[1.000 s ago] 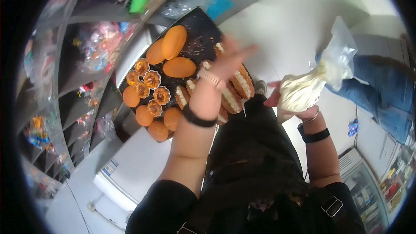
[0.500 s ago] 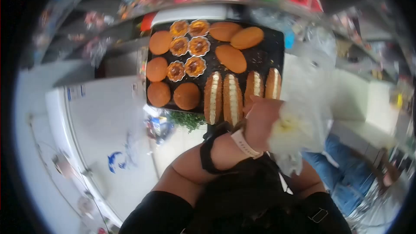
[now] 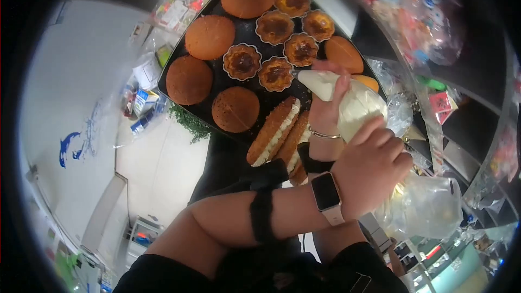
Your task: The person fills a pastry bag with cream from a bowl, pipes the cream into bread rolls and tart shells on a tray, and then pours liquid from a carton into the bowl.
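Observation:
A clear piping bag full of pale cream hangs over the right part of the black tray. My left hand, with a watch at its wrist, is wrapped round the bag's upper end. Nearer the tip, my right hand has its fingers round the bag, partly hidden by it. The nozzle points left, at the edge of an egg tart. Below the hands lie long buns with a cream line, partly covered by my left arm.
Several round brown cakes and more tarts share the tray. Packed goods and a green plant are at its left. Shelves with plastic-wrapped items stand at the right. A clear plastic bag hangs beside my left hand.
The view has turned and come closer to the tray. The piping bag, blurred before, now has its nozzle beside a tart, and my right hand shows on it.

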The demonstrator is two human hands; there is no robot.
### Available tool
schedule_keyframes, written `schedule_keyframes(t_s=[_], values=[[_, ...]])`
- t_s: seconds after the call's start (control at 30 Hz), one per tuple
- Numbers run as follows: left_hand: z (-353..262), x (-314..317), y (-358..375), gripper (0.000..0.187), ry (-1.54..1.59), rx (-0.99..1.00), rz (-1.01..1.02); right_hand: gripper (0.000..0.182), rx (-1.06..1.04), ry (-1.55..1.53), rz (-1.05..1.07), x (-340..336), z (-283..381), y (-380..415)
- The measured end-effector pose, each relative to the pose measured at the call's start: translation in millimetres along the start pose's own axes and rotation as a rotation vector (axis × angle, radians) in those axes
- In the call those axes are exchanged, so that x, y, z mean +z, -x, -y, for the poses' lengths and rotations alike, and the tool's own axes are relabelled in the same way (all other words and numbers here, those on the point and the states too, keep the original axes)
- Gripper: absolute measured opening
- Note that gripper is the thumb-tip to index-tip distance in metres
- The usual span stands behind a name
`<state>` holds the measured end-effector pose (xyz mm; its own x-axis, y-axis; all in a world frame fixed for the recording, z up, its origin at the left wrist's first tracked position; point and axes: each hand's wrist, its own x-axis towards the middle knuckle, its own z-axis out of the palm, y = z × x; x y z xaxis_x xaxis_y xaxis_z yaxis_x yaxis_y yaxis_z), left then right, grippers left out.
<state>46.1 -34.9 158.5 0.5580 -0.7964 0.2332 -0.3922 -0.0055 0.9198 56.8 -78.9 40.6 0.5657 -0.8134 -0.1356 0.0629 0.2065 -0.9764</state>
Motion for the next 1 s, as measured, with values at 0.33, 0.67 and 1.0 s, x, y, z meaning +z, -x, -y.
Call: schedule_keyframes(t_s=[0.33,0.67,1.0], values=[[43.0,-7.6,-3.9,0.005,-0.077,-0.154,-0.114,0.038,-0.004,-0.005,-0.049,8.9,-51.9,-1.4],[56.7,-8.7,-3.4,0.005,0.021,-0.121,-0.079,0.040,-0.035,0.035,-0.153,8.6,-62.1,-6.0],[56.2,-13.4,-0.8,0.008,0.033,-0.126,-0.019,0.038,-0.079,-0.139,-0.026,14.4,-61.5,-7.7]])
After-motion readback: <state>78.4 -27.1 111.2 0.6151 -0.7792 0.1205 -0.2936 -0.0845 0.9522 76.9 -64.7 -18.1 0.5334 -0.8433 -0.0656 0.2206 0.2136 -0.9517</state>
